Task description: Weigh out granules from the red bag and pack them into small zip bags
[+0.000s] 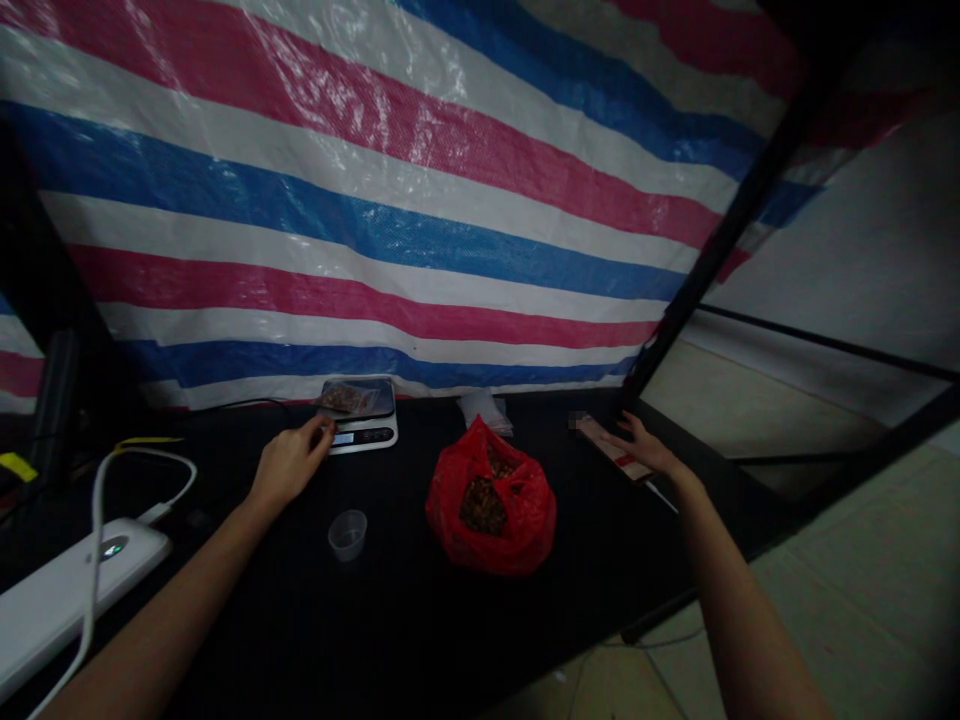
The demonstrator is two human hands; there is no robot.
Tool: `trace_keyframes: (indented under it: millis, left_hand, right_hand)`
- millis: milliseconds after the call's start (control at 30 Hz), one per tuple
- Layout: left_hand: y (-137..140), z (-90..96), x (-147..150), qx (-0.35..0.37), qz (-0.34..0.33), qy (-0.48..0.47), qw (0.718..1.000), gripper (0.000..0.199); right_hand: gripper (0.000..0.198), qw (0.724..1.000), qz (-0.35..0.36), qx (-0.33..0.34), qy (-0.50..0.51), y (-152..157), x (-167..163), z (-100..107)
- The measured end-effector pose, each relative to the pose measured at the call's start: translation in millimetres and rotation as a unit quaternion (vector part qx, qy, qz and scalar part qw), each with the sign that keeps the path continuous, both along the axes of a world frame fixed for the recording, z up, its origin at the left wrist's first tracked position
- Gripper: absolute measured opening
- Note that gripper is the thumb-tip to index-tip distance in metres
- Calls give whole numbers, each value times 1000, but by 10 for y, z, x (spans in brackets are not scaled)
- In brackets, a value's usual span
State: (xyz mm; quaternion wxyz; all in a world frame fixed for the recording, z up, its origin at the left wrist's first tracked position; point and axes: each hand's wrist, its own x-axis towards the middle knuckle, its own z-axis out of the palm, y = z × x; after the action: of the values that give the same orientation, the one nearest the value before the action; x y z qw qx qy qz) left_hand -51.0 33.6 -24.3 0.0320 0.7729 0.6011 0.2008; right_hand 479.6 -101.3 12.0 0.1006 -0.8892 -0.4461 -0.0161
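Observation:
At the left edge of a white kitchen scale (382, 437) is my left hand (292, 460). Its fingers are pinched together at the near left corner of a small clear zip bag (352, 398) of brown bits, which lies on the scale's dark plate. My right hand (641, 445) rests with spread fingers over a flat brown packet or case (600, 438) with a red mark; I cannot tell which it is. Between the hands stands an open red plastic bag (491, 555), with brown grain-like bits (482, 505) inside. A small clear plastic cup (347, 537) stands nearer the left arm.
Behind the red bag, clear plastic bags (484, 410) lie on the black table (390, 630). A white power bank or charger (82, 590) with a white cable (96, 540) is at the left. A striped tarp (375, 230) hangs behind, and a black frame post (705, 250) rises at the right.

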Motion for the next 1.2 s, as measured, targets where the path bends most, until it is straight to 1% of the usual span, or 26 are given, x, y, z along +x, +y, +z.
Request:
trace_keyframes:
  millis: [33,67,100,200,267,367,467,567,667,733,800,900,1000,1100,1200]
  left_hand:
    - [3,-2,0,0,2,1,1000,35]
    - [3,-2,0,-2,3,2,1000,35]
    - [2,0,0,-5,4,1,1000,36]
    - [-5,10,-1,-5,0,-3,1000,36]
    - [-4,10,-3,-4,-3,-4,1000,36]
    - [11,-8,-10,-7,-1,-1,1000,36]
    - [31,-32,-16,-11,2,6,1000,37]
    - [38,-38,-15,-15,6,12,1000,39]
    - [29,-24,-7,-21,9,17,1000,40]
    - [20,-12,0,-21,10,22,1000,41]
    - [13,-3,6,-20,15,29,999,42]
    - [7,7,6,-22,18,37,999,42]
    - [3,12,-6,-25,4,37,999,41]
    - [5,8,-22,-35,7,37,999,42]
    - [11,2,-24,-45,14,36,998,44]
  right_hand:
    - [60,999,41,24,9,94,-7,6]
    - [54,996,74,35,20,190,-23,6]
    - [49,995,92,34,27,282,-45,1]
    - [45,992,121,8,21,481,-100,-47]
    - [46,991,133,-15,17,523,-101,-90]
    - [45,990,134,-38,5,452,-24,-135]
    - [43,990,138,-35,-16,274,147,-126]
    - [47,990,144,-5,-12,94,363,-75]
    - [49,988,142,53,12,21,505,-49]
    - [48,985,146,85,20,56,513,-70]
    - [47,982,162,94,29,145,456,-113]
    - [45,979,186,75,48,312,318,-190]
    - [45,978,196,45,56,431,221,-248]
    - [45,977,207,21,47,453,215,-268]
    - [45,977,212,11,24,380,278,-247]
